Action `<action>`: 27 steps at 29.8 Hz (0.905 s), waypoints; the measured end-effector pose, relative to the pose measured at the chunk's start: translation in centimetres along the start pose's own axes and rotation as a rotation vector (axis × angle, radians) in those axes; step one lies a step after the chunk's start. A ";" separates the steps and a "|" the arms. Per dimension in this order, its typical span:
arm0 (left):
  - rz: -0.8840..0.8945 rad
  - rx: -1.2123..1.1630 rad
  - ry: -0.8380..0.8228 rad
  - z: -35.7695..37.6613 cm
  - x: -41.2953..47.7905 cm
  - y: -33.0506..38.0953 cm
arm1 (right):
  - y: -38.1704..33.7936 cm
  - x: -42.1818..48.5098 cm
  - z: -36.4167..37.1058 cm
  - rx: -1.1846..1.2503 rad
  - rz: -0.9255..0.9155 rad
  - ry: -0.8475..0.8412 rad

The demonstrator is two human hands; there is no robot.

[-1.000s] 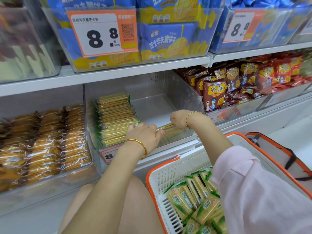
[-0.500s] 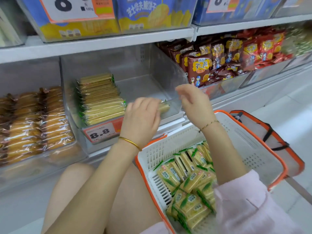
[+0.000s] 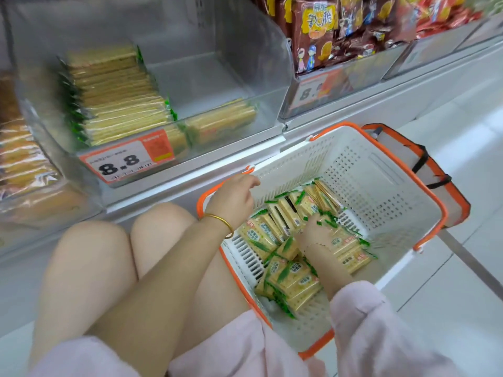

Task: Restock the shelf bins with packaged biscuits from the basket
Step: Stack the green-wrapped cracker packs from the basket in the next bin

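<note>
I look down on a clear plastic bin [image 3: 275, 58] in the upper left of the frame. Its front lip is low and its top is open, and the right half of its floor is bare behind a short row of packs [image 3: 220, 123]. A tall stack [image 3: 117, 96] of flat yellow packs with green crimped ends fills the left half, behind the orange price tag [image 3: 128, 159]. The basket [image 3: 381, 186] stands at centre right, just beside the shelf edge [image 3: 190, 186]. It is white perforated plastic with an orange rim, and its far end is bare inside. The biscuits [image 3: 288, 278] lie jumbled at its near end: glossy square packets, pale yellow with green print. The left hand [image 3: 234, 197] hangs over the basket's left rim with its fingers loosely curled, and I see nothing in it. A thin gold bangle [image 3: 220, 221] circles the wrist. The right hand [image 3: 318, 232] is down among the packets, touching them, but that patch is smeared and I cannot tell whether its fingers are spread or gripping a pack. Brown foil packs [image 3: 321, 31] fill the next bin at the upper right. Pale smooth floor [image 3: 449, 295] lies open to the right of the basket.
</note>
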State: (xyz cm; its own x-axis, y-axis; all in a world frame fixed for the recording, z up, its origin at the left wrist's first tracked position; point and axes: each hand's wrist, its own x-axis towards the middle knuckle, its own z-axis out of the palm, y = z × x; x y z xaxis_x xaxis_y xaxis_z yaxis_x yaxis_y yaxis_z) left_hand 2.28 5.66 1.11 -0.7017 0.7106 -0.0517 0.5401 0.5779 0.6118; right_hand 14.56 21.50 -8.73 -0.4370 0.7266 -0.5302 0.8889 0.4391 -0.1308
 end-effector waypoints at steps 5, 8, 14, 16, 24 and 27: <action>-0.082 -0.021 -0.019 0.2 0.0 -0.9 | -0.7 0.6 3.2 -0.237 0.002 0.098; -0.119 -0.041 -0.038 0.4 0.3 -1.0 | -1.0 0.7 4.3 -0.308 -0.025 0.085; -0.148 -0.040 -0.064 0.3 0.3 -0.8 | -2.1 0.7 6.0 -0.238 -0.003 0.094; -0.150 -0.036 -0.070 0.3 0.4 -0.9 | -2.5 0.8 6.2 -0.113 0.044 0.134; -0.171 -0.048 -0.078 0.5 0.7 -1.1 | -3.1 1.2 6.8 -0.028 0.000 0.127; -0.194 -0.070 -0.073 0.5 0.8 -1.3 | -3.1 1.5 7.5 0.364 -0.151 0.133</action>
State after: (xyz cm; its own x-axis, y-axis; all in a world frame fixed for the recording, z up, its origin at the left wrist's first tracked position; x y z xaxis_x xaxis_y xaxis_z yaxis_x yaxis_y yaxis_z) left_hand 1.26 5.73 -0.15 -0.7524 0.6174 -0.2298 0.3625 0.6793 0.6381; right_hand 12.20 17.24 -15.42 -0.5592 0.7407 -0.3724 0.7936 0.3481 -0.4990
